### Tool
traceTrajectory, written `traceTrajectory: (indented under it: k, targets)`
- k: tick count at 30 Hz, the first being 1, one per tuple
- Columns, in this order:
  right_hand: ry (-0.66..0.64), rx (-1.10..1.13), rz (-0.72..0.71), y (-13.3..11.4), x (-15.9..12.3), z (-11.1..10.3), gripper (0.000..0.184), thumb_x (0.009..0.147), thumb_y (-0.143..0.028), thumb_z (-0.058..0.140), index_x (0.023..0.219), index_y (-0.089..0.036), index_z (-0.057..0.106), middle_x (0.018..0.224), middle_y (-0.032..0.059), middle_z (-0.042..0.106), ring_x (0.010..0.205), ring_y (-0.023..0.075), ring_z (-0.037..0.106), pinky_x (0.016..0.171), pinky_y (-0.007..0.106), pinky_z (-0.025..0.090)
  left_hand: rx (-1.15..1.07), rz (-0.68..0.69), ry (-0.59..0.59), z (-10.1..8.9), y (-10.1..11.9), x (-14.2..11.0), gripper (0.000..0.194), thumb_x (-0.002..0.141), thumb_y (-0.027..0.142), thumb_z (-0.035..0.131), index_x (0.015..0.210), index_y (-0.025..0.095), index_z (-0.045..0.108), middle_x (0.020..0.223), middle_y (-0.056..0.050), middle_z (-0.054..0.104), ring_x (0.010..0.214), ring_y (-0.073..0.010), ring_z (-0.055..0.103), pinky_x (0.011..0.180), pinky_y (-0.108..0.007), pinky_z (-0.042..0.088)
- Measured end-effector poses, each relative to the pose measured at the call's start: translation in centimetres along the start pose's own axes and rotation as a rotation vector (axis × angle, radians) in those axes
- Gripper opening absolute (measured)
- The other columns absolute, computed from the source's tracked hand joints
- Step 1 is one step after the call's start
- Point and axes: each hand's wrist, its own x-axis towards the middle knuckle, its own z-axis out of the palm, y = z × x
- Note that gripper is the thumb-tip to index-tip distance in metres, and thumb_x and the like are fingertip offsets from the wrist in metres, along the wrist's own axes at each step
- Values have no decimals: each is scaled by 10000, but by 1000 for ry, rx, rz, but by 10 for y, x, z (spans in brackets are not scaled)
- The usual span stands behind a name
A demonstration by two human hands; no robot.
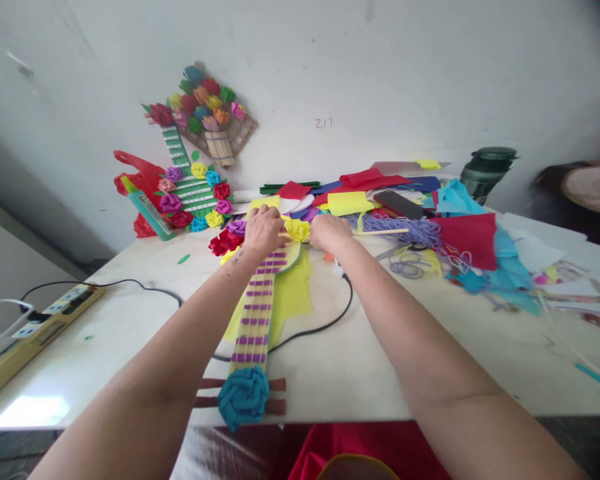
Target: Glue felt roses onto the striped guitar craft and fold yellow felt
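"Both sets of fingers (266, 212) clamped?"

"Curled; can't tell if gripping. Left hand (261, 231) and right hand (331, 232) flank the yellow flower (298, 230), at the guitar's (258, 300) far end."

"Risks?"

"Tugging that black cord (329, 324) could shift it; a bump might crush the blue rosette (244, 395) by the desk's (340, 380) edge."

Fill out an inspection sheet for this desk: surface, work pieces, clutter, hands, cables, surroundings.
Surface: white tabletop, small green scraps at left.
Work pieces: craft guitar with purple frets, blue rosette at its near end, yellow flower between the hands.
Clutter: purple yarn and red sheet at right; green squeeze bottle at left.
Hands: left hand at the guitar's far end, right hand beside the yellow flower; grips unclear.
Cables: black cable passes beneath the guitar neck; power strip at left.
Surroundings: pale wall marked "217"; green flower-trimmed guitar stands near it.
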Motion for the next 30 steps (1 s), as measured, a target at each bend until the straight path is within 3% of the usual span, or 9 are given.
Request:
traceTrajectory:
  k: [9,17,23,28,30]
  targets:
    - [43,14,0,14,5,-5,333,753,-183,534,1056,-166,670,1050,148,669,960,244,626,760,313,467,-20,-108,3,-5,-8,-2,212,730,427,641,736,224,703,951,-80,624,947,-256,480,823,-411,347]
    - [89,48,-35,13,4,-8,338,779,-202,504,1072,-180,671,1081,128,660,983,246,609,791,335,461,-115,-374,27,-5,-7,1,212,764,307,536,807,201,714,984,-99,632,988,-281,499,840,-437,394]
    - [132,84,-69,14,2,-7,307,835,-254,455,1022,-177,685,1071,127,663,980,246,606,793,333,456,-177,-521,-60,-15,-4,5,247,752,316,511,812,211,727,961,-95,664,962,-282,557,791,-384,449]
    - [136,58,-36,16,8,-3,294,828,-215,457,1018,-156,673,1017,144,672,945,245,619,754,307,459,-236,-692,-159,-38,-10,4,255,736,356,519,865,241,706,886,-60,701,850,-242,623,694,-320,472]
    - [129,54,-31,17,8,-2,297,817,-188,460,1024,-155,670,1014,145,671,946,243,619,748,300,458,-242,-701,-233,-47,-15,3,257,728,409,536,817,236,704,787,-55,707,785,-221,631,661,-299,472]
